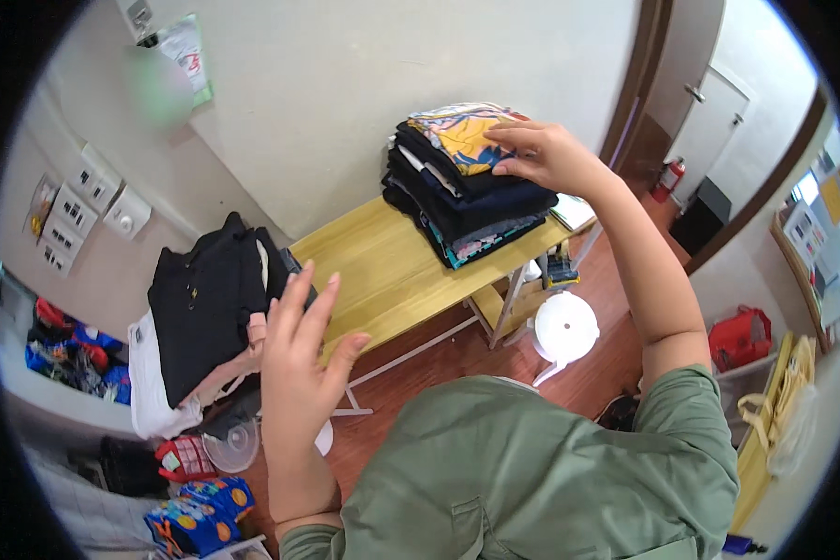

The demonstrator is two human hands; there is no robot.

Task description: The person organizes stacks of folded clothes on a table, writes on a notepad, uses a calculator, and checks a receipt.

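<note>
My left hand (304,350) is raised with spread fingers, holding nothing, beside a pile of dark garments. A black collared shirt (203,301) lies on that pile, with a white garment (147,378) and a pink strap (224,371) below. My right hand (532,154) is at the folded yellow floral cloth (455,136) on top of a stack of folded clothes (462,203). Its thumb and fingers are apart; whether they touch the cloth is hard to tell. The stack stands on a yellow wooden table (364,280).
A white round stool (567,325) stands on the reddish floor near the table's right end. Papers (572,211) lie behind the stack. Patterned blue bags (203,518) and a clear lid (232,444) are at lower left. A red fire extinguisher (668,178) stands by the doorway.
</note>
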